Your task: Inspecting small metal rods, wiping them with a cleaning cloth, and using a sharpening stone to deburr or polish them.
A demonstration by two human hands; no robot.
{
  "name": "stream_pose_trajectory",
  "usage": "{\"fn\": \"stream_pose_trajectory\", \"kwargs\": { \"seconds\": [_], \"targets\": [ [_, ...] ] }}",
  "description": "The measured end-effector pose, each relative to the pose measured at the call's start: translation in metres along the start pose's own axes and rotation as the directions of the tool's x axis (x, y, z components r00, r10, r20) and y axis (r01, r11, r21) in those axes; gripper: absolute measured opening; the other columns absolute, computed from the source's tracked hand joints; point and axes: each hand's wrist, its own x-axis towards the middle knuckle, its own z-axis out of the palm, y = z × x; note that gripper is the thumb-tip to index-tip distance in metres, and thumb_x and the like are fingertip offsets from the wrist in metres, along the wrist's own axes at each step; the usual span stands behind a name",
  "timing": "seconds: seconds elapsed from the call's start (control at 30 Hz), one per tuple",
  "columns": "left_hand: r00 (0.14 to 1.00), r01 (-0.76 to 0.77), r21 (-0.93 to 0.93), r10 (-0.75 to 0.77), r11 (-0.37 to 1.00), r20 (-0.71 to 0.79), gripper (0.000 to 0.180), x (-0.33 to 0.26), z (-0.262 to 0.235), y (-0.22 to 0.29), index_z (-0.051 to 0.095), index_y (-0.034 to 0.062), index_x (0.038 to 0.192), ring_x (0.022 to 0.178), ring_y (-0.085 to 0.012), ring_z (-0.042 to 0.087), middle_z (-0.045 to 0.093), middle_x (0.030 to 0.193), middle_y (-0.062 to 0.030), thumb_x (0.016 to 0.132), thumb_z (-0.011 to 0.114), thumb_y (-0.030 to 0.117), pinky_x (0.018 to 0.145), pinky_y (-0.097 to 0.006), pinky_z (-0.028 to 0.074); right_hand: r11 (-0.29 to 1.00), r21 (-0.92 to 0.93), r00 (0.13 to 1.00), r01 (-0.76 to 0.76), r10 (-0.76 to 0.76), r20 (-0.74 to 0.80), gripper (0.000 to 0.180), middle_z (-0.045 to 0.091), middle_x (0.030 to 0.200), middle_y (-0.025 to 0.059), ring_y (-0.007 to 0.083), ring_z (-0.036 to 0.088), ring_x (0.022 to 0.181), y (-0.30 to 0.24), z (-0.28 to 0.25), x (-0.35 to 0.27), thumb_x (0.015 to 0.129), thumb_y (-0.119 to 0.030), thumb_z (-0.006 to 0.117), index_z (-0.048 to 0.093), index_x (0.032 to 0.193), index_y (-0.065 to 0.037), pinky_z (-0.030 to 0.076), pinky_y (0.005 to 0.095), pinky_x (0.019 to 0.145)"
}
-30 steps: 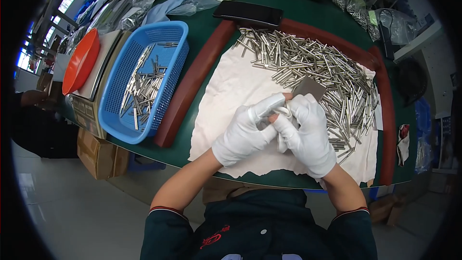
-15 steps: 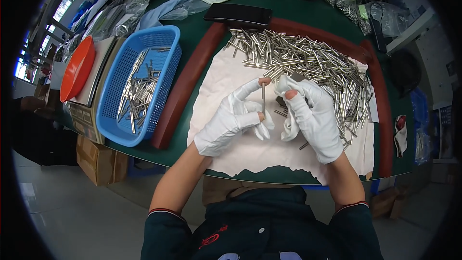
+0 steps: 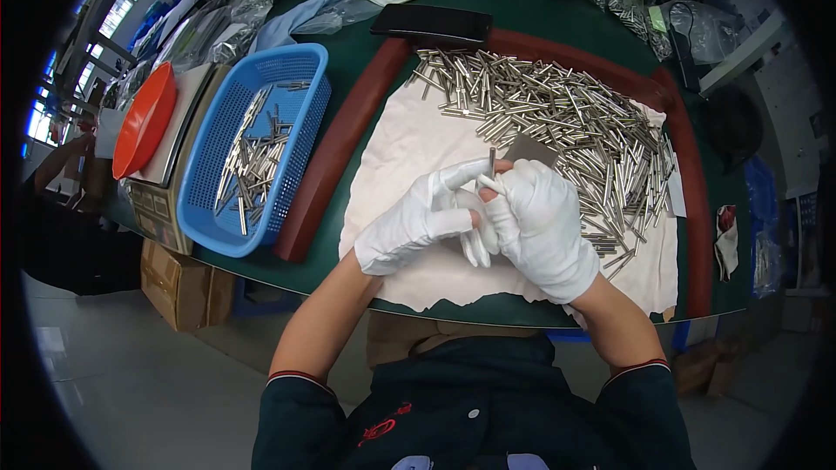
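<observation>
Gloved hands holding one metal pin above a white cloth

Head view: the left hand (image 3: 416,222) and the right hand (image 3: 542,226), both in white gloves, meet at the centre over the white cloth (image 3: 409,135); their fingertips pinch a single thin metal pin (image 3: 492,159) held upright, the other fingers loosely curled. At about two o'clock from the hands lies the big heap of pins (image 3: 566,126), touching the right glove's far edge. At about nine to ten o'clock stands the blue basket (image 3: 209,183) with a much smaller lot of pins (image 3: 252,165). Judging by that, only a small share is done and most of the heap remains.
</observation>
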Motion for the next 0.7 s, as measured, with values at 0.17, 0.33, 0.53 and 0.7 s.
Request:
{"fn": "stream_pose_trajectory", "kwargs": {
  "seconds": [0.17, 0.33, 0.53, 0.7],
  "targets": [
    [0.996, -0.083, -0.173, 0.080, 0.981, -0.025, 0.071, 0.003, 0.006, 0.006, 0.036, 0.0027, 0.141, 0.080, -0.0229, 0.064, 0.064, 0.083, -0.0137, 0.094, 0.044, 0.055, 0.076, -0.034, 0.050, 0.989, 0.085, 0.992, -0.119, 0.122, -0.036, 0.011, 0.054, 0.067, 0.0109, 0.0291, 0.056, 0.063, 0.002, -0.007, 0.001, 0.078, -0.017, 0.063, 0.062, 0.079, -0.007, 0.045, 0.0401, 0.055],
    [0.969, -0.128, 0.238, 0.173, 0.963, -0.177, 0.061, -0.009, -0.005, 0.012, 0.050, 0.0051, 0.132, 0.061, -0.0076, 0.055, 0.062, 0.083, -0.0043, 0.088, 0.061, 0.047, 0.056, -0.020, 0.044, 0.937, 0.243, 0.968, -0.250, 0.238, 0.077, 0.013, 0.056, 0.066, 0.0121, 0.0296, 0.058, 0.060, -0.008, -0.009, 0.009, 0.076, -0.011, 0.061, 0.056, 0.084, -0.002, 0.045, 0.0395, 0.054],
    [0.958, -0.103, 0.198, 0.151, 0.975, -0.244, 0.018, -0.010, 0.012, 0.009, 0.065, -0.0001, 0.096, 0.067, -0.0069, 0.059, 0.065, 0.083, -0.0039, 0.091, 0.062, 0.017, 0.055, -0.021, 0.046, 0.969, 0.212, 0.951, -0.128, 0.059, 0.305, 0.009, 0.055, 0.062, 0.0135, 0.0315, 0.058, 0.057, -0.013, -0.013, -0.006, 0.085, -0.009, 0.056, 0.052, 0.080, -0.003, 0.044, 0.0398, 0.054],
    [0.943, -0.222, 0.260, 0.275, 0.940, -0.188, 0.014, -0.025, 0.017, 0.007, 0.064, -0.0002, 0.100, 0.076, -0.0086, 0.060, 0.067, 0.093, -0.0053, 0.091, 0.061, 0.011, 0.063, -0.024, 0.050, 0.927, 0.349, 0.968, -0.140, 0.054, 0.244, 0.012, 0.046, 0.060, 0.0119, 0.0314, 0.050, 0.055, -0.016, -0.014, -0.011, 0.083, -0.010, 0.054, 0.048, 0.075, -0.004, 0.039, 0.0403, 0.053]
  ]
}}
